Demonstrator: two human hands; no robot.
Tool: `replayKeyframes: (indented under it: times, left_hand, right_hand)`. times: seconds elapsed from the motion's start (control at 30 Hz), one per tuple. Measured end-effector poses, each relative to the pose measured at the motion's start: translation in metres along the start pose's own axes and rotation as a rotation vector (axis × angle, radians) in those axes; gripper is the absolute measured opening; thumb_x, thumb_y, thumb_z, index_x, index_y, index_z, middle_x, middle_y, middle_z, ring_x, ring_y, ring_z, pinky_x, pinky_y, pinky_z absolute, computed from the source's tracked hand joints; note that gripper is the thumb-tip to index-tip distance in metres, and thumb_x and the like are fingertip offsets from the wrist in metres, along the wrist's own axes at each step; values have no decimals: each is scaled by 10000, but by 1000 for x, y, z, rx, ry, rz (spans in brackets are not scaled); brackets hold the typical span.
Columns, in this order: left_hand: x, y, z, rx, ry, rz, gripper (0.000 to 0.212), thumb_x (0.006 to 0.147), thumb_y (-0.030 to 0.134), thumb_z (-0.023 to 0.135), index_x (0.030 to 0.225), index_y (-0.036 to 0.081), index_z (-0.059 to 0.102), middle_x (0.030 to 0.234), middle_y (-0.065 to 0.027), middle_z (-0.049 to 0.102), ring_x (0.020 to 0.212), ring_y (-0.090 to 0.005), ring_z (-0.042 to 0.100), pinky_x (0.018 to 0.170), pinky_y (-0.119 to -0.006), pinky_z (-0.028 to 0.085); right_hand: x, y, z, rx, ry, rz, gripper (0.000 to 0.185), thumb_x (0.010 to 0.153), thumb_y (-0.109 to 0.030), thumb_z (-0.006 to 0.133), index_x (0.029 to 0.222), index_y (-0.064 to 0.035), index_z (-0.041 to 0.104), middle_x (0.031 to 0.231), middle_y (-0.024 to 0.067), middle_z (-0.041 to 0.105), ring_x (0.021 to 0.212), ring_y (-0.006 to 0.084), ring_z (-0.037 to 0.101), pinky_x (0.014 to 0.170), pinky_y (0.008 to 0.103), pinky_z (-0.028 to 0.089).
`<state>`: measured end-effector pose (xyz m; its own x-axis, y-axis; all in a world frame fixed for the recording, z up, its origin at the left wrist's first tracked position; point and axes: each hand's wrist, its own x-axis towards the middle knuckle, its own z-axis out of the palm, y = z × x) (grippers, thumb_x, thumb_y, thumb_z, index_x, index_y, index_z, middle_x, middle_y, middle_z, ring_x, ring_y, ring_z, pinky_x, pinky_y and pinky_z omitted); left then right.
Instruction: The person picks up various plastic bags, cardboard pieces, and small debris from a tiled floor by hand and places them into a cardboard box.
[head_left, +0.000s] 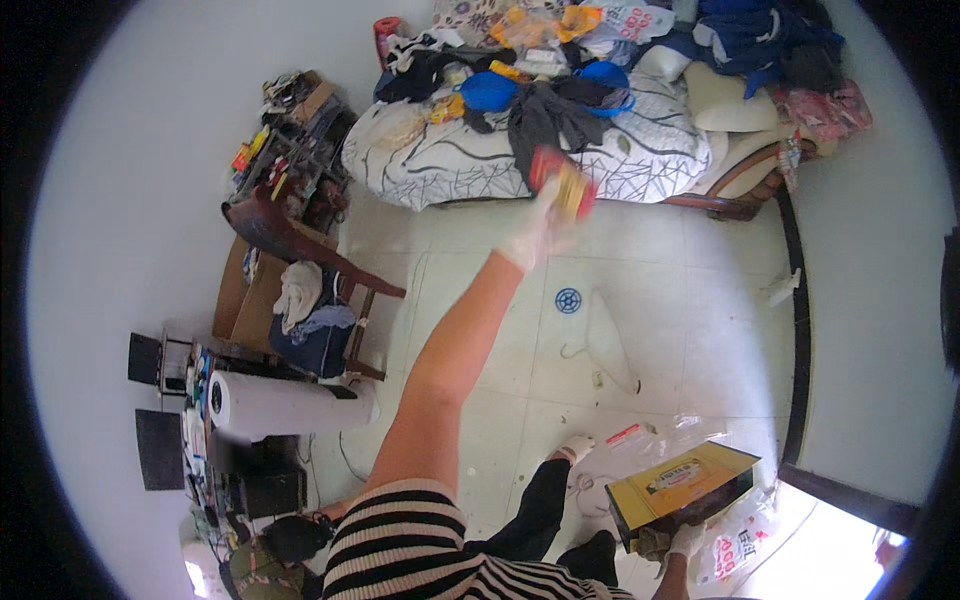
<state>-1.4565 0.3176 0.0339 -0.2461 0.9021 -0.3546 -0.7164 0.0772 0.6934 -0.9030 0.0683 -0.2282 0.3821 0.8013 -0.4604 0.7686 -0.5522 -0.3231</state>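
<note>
My left hand (529, 236), in a pale glove, reaches far forward at the end of my outstretched arm. It grips a red-and-yellow package (564, 184), blurred, in front of the bed's near edge. At the lower right, my gloved right hand (685, 540) is at the near side of a yellow-and-black box (675, 480) bearing writing, and holds it tilted. A brownish crumpled thing (649, 543) is beside those fingers; its kind is unclear. A white plastic bag (731, 551) with red print is close to the right hand.
The bed (465, 161) carries clothes, blue plastic baskets (487, 91) and bags. A wooden chair (315, 251) with clothes stands left, near a large white roll (292, 403). On the floor lie a clothes hanger (609, 341) and a blue disc (568, 301). Another person (274, 559) is lower left.
</note>
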Motion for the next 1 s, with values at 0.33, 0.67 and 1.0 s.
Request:
replayKeyframes:
  times: [0.33, 0.67, 1.0]
  left_hand:
    - [-46, -179, -13, 874, 7, -334, 297, 770, 374, 532, 772, 78, 555, 698, -4, 539, 569, -88, 470, 490, -229, 372]
    - [-203, -249, -80, 443, 376, -744, 269, 772, 267, 537, 890, 25, 555, 806, -79, 586, 713, -152, 559, 644, -279, 446]
    - [-56, -282, -185, 802, 454, -698, 304, 729, 301, 553, 861, 27, 559, 824, -57, 595, 749, -145, 555, 651, -289, 440]
  right_hand:
    - [-13, -33, -39, 73, 34, 64, 397, 644, -61, 510, 1020, 48, 445, 907, 246, 552, 871, 372, 529, 740, 394, 420]
    - [-12, -44, -87, 83, -76, -65, 421, 673, -83, 474, 1086, -23, 423, 960, 225, 542, 852, 363, 531, 730, 406, 408]
    - [-8, -58, -76, 133, -59, 192, 509, 672, -4, 427, 1178, -33, 380, 992, 210, 533, 915, 320, 521, 791, 348, 394]
